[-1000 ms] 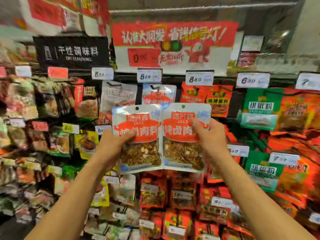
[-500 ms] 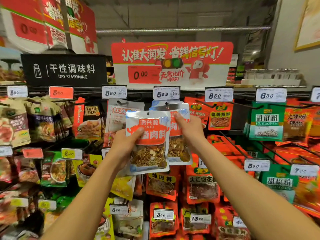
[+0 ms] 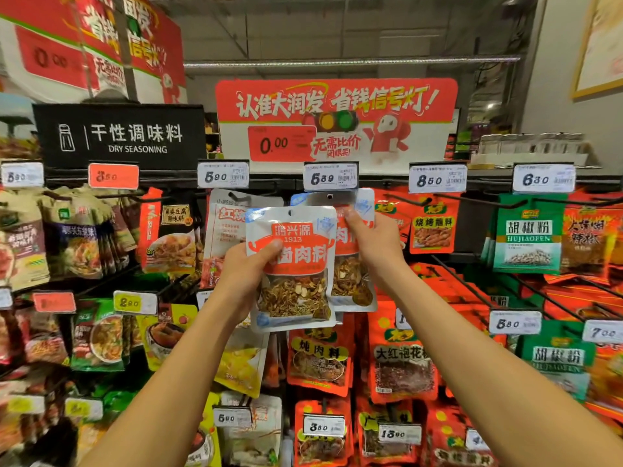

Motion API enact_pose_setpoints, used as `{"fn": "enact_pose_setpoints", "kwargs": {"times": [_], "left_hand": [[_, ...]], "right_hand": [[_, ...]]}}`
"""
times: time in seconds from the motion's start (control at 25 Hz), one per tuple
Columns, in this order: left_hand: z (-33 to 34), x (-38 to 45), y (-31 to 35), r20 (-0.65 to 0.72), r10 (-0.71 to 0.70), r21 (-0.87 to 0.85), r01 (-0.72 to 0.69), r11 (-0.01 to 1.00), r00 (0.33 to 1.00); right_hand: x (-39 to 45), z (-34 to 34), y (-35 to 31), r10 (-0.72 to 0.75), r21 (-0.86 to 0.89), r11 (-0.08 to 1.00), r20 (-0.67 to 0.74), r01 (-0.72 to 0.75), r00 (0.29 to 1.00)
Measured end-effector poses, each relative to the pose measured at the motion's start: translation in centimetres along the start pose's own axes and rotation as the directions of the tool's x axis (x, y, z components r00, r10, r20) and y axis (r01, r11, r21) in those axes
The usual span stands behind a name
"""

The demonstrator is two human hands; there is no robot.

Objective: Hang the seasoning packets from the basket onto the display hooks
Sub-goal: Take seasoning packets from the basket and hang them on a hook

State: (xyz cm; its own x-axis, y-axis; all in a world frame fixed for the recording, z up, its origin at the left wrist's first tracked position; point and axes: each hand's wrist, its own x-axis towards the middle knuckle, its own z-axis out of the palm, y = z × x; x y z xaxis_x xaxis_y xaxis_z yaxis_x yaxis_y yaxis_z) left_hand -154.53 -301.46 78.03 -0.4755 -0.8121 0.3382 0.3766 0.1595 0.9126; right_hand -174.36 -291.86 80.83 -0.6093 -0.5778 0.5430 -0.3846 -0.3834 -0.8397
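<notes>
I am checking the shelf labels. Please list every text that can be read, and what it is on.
"干性调味料 DRY SEASONING": black sign
"认准大润发 省钱信号灯!", "0.00", "无需比价": red banner
"鸿兴源 1913": packet in left hand
"5.90": tag
"8.50": tag
"烧烤蘸料": red pack
"胡椒粉 HUJIAOFEN": green pack
Barcodes, small print: blurred.

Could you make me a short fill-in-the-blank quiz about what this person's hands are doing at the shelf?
1. Each hand holds one seasoning ____.
2. The packet in the right hand is raised to the hook under the price tag reading ____.
3. The black sign reads, in English, DRY ____.
4. The packet in the left hand lies ____ front of the other packet.

Missing words: packet; 5.89; SEASONING; in
</notes>
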Motion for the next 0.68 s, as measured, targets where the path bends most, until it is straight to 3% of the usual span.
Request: {"fn": "enact_pose_setpoints", "kwargs": {"times": [0.32, 0.48, 0.6, 0.68], "left_hand": [[1.8, 1.1, -0.1, 0.014, -0.037, -0.015, 0.037, 0.999, 0.999], [3.0, 1.8, 0.1, -0.028, -0.031, 0.037, 0.032, 0.999, 0.999], [4.4, 2.5, 0.5, -0.019, -0.020, 0.066, 0.021, 0.998, 1.000], [5.5, 2.8, 0.6, -0.014, -0.037, 0.071, 0.038, 0.997, 0.999]], "right_hand": [[0.7, 0.3, 0.5, 0.126, 0.000, 0.992, -0.036, -0.127, 0.991], [0.9, 0.0, 0.5, 0.259, 0.061, 0.964, -0.005, -0.258, 0.966], [0.9, -0.5, 0.4, 0.244, 0.220, 0.946, -0.003, -0.237, 0.970], [0.9, -0.4, 0.2, 0.180, 0.177, 0.969, -0.016, -0.174, 0.984]]}}
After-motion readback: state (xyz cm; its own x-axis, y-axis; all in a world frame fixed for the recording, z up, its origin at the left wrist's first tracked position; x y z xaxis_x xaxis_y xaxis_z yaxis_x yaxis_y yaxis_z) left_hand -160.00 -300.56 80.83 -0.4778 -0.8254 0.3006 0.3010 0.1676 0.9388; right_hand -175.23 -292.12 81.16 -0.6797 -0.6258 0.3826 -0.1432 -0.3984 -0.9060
